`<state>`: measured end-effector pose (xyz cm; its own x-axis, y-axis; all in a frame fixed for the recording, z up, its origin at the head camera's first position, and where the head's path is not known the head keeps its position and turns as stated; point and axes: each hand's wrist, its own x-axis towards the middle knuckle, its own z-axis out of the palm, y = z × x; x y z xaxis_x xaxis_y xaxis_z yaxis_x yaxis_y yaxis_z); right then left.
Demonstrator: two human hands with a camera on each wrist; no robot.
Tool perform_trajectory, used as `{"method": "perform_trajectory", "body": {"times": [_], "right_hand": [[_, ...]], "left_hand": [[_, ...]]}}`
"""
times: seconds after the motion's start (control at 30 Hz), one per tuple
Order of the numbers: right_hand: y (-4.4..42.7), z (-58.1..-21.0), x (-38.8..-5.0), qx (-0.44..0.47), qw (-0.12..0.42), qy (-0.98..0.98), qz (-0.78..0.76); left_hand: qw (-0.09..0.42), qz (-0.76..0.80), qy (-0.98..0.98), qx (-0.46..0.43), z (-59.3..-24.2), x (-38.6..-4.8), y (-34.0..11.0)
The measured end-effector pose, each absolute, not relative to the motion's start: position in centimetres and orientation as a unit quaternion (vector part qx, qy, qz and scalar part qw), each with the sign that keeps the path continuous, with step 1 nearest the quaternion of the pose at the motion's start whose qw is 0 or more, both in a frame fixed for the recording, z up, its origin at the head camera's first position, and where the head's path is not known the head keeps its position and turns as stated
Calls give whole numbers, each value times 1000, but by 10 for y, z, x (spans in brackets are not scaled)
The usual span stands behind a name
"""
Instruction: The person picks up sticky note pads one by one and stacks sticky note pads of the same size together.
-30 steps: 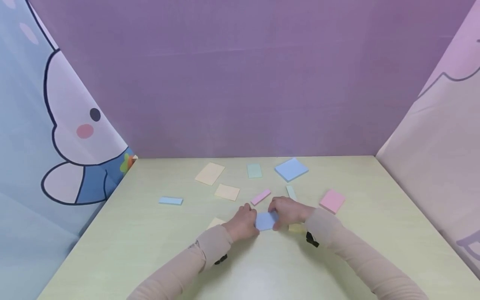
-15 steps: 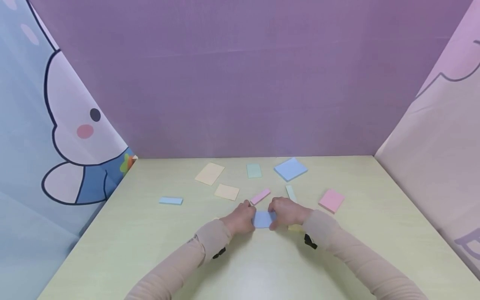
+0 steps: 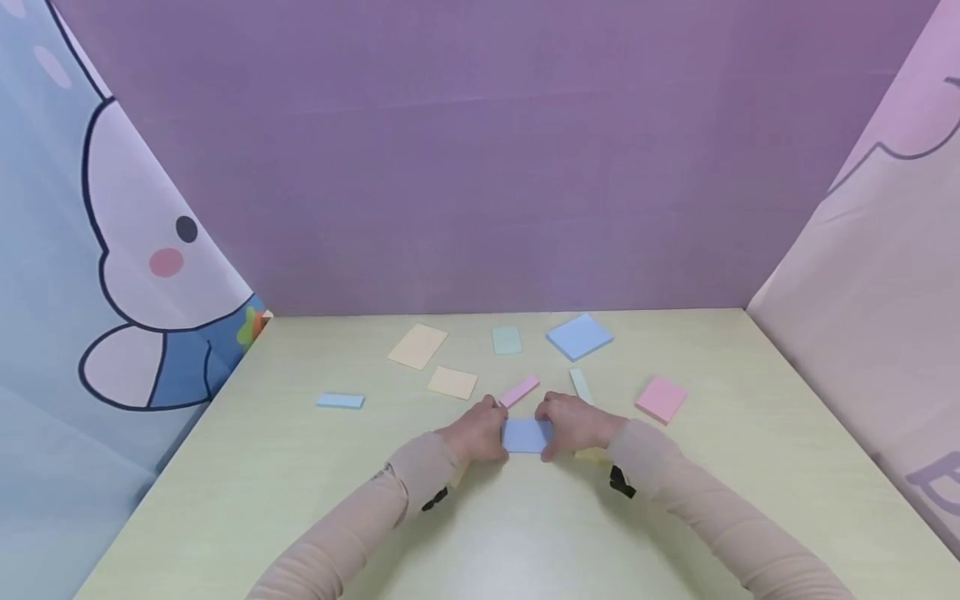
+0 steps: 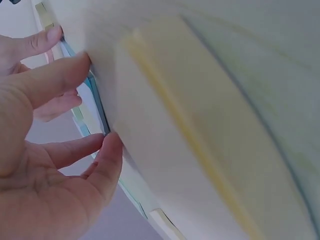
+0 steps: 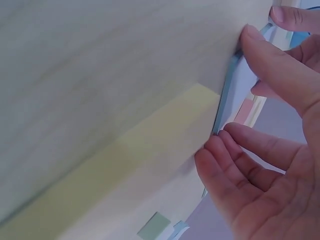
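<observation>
A blue sticky note pad (image 3: 527, 436) lies on the table in front of the person, its long edges roughly level in the head view. The left hand (image 3: 478, 430) grips its left end, thumb at the near side and fingers at the far side. At the right end, the right hand (image 3: 577, 422) holds it the same way. Both wrist views show the pad's thin dark edge between thumb and fingertips. Beyond the hands lies a narrow pink pad (image 3: 519, 391). A yellow pad (image 3: 592, 455) is partly hidden under the right wrist, and the left wrist covers most of a cream pad (image 3: 459, 473).
Across the table (image 3: 510, 533) are spread a larger blue pad (image 3: 580, 337), a pink square pad (image 3: 661, 399), green notes (image 3: 506, 340), a pale green strip (image 3: 581, 385), cream notes (image 3: 418, 347), smaller cream notes (image 3: 453, 382) and a light blue strip (image 3: 341, 401). A purple backdrop (image 3: 480, 167) stands behind.
The blue pad has turned slightly to lie straighter and shifted a little left and away, both hands still on it. The left wrist now covers more of the nearest cream pad.
</observation>
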<state>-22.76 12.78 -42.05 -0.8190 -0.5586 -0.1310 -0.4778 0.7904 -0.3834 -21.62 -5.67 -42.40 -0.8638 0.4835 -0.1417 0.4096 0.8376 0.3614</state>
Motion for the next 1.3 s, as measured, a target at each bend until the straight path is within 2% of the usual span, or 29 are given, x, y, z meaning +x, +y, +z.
{"method": "perform_trajectory", "body": {"times": [0.53,1.3], "right_hand": [[131,-416,-230,-316,114,927,-168],[124,-419,-233,-297,115,933,-167]], "left_hand": [[108,162,950,246,-422,-218,-60],[108,169,951,236,-427,-222,-66]]}}
